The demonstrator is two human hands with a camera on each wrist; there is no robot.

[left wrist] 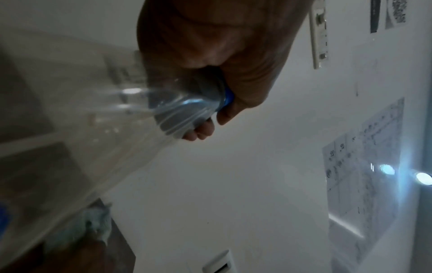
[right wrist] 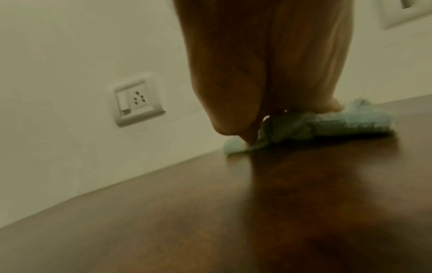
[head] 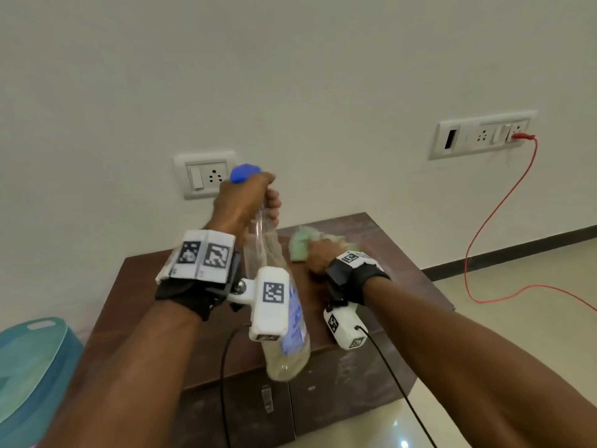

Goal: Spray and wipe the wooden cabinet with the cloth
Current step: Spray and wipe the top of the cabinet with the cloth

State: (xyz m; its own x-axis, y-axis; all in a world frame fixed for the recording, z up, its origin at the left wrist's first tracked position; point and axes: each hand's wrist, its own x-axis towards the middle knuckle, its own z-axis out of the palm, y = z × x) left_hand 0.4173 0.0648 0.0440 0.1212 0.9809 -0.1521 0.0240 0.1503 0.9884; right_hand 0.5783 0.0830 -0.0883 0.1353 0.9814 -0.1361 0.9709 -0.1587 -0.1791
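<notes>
Wiping stage, by the look of it. Right hand (head: 318,257) pressing the pale green cloth (head: 299,248) flat onto the top of the wooden cabinet (head: 381,244), near the back edge by the wall; grip looks like fingers laid over the fabric, though whether curled into it, can't tell. Left hand (head: 240,203) wrapped round the neck of the spray bottle (head: 280,360), held tilted above the cabinet. Probably best: even pressure, overlapping passes. Cloth fluffy and bunched; cabinet top dark, smooth, a bit glossy; bottle clear thin plastic, blue cap.
</notes>
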